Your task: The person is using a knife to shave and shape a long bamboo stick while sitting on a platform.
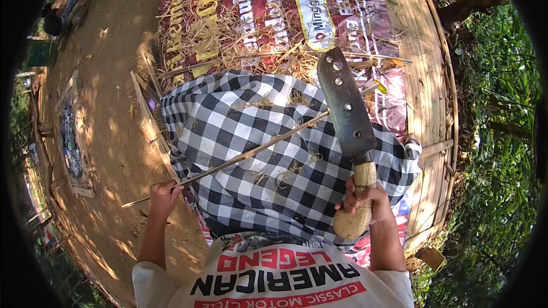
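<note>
Right hand [365, 199] clamped around the pale wooden handle of one broad cleaver [344, 102], whose dark blade, pierced by four holes, points toward twelve o'clock. Left hand [164, 194], at eight o'clock from the cleaver, closed on the near end of one thin bamboo stick [251, 151]. The stick runs across the lap toward two o'clock and meets the blade's left edge about midway along it; a short length also projects beyond the left hand toward eight o'clock. Both lie over one black-and-white checked cloth [268, 182] spread on the knees. By judgement, the step in hand is shaving or splitting the stick; the next move would call for a firm left-hand hold and a steady blade angle, with the edge worked away from the fingers. At twelve o'clock, a heap of curled shavings [228, 40] lies on one red printed banner [365, 5], itself on a bamboo-slat platform [425, 63]. Bare earth [108, 80] fills the nine o'clock side.
</note>
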Tool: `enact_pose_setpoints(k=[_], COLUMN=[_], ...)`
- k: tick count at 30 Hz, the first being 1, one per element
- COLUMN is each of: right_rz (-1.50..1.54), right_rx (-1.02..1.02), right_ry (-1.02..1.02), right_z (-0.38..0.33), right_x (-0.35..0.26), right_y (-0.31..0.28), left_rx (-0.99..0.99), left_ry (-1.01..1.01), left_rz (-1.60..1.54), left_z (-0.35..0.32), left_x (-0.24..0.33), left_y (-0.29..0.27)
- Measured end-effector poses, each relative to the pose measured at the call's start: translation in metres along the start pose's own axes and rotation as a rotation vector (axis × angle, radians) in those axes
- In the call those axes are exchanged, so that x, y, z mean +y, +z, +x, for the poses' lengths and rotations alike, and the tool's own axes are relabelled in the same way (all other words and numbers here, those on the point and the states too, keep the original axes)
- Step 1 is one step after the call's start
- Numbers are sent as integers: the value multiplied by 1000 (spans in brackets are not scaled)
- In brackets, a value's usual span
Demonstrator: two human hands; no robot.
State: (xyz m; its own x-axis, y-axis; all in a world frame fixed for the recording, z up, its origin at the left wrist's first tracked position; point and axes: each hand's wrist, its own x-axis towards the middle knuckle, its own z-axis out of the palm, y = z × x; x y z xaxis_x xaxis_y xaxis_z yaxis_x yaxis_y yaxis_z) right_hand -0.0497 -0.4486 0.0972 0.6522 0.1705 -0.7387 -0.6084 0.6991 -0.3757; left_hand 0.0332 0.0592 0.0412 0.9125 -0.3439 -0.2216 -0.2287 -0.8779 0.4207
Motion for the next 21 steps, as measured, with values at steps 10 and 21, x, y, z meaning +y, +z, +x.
enact_pose_setpoints(k=[10, 21], right_rz=[-58, -57], right_rx=[14, 10], right_ry=[19, -3], right_z=[-5, -9], right_x=[6, 3], right_y=[15, 19], left_rx=[-2, 14], left_ry=[-66, 8], left_rz=[-33, 21], left_z=[-2, 0], left_x=[13, 4], left_y=[-3, 2])
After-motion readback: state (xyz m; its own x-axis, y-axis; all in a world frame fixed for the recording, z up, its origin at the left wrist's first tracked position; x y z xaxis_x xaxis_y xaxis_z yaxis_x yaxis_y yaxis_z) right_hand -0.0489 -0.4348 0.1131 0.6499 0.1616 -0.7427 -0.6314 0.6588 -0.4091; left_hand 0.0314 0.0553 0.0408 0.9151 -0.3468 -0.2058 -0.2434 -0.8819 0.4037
